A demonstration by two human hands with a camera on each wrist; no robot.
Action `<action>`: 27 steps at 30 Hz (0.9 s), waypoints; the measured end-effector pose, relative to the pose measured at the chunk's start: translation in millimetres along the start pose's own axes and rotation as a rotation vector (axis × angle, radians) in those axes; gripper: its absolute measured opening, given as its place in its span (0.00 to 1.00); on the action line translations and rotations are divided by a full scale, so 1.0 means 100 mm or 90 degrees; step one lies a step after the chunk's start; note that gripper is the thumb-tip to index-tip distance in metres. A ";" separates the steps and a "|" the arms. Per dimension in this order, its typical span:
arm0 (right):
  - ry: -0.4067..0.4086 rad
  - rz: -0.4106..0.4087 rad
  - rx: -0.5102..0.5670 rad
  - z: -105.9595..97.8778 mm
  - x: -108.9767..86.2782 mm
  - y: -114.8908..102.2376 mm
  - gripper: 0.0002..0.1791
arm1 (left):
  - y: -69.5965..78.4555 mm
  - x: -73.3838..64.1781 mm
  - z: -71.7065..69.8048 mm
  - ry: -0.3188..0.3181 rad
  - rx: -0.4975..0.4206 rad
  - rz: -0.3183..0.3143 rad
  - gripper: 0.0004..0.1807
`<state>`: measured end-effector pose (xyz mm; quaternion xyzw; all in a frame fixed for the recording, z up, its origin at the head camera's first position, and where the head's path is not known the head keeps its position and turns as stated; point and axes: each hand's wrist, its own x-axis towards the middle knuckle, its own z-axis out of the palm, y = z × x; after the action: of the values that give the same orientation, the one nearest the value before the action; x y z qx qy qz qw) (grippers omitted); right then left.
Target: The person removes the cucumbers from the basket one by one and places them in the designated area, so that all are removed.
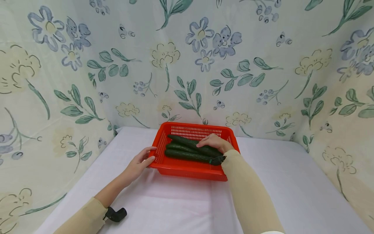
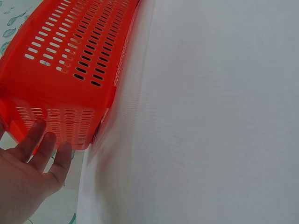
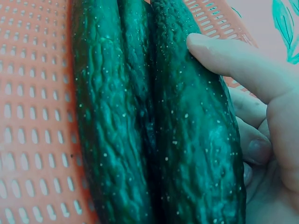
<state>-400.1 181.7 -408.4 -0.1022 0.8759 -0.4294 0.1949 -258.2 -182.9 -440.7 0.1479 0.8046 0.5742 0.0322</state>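
Three dark green cucumbers lie side by side in a red plastic basket [image 1: 190,175]. My right hand [image 1: 215,143] grips the back cucumber [image 1: 187,141]; in the right wrist view the thumb [image 3: 219,53] lies on top of this cucumber [image 3: 196,126] and the fingers curl along its far side. Beside it are the middle cucumber [image 1: 181,147] and the front cucumber [image 1: 187,156]. At the basket's left end, my left hand [image 1: 137,165] holds the rim. The left wrist view shows its fingers [image 2: 44,149] bent against the outside of the slotted basket wall [image 2: 60,79].
The basket stands on a white cloth-covered table [image 1: 181,208], near its back edge. A floral curtain [image 1: 163,97] closes off the back and both sides. Black wrist cameras sit at the left sleeve [image 1: 87,217] and the right sleeve [image 1: 248,188].
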 end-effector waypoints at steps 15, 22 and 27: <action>-0.006 -0.025 0.075 -0.08 -0.01 -0.08 0.22 | -0.02 0.00 0.00 -0.003 -0.007 -0.005 0.26; -0.002 -0.052 0.055 -0.18 -0.04 -0.13 0.21 | -0.01 0.00 0.01 -0.003 0.001 -0.003 0.26; 0.002 -0.032 0.073 -0.29 -0.05 -0.20 0.21 | -0.01 0.00 0.01 -0.004 0.003 -0.001 0.26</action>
<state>-407.8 191.9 -375.1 -0.1119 0.8475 -0.4834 0.1885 -258.1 -182.4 -441.8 0.1495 0.8061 0.5715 0.0349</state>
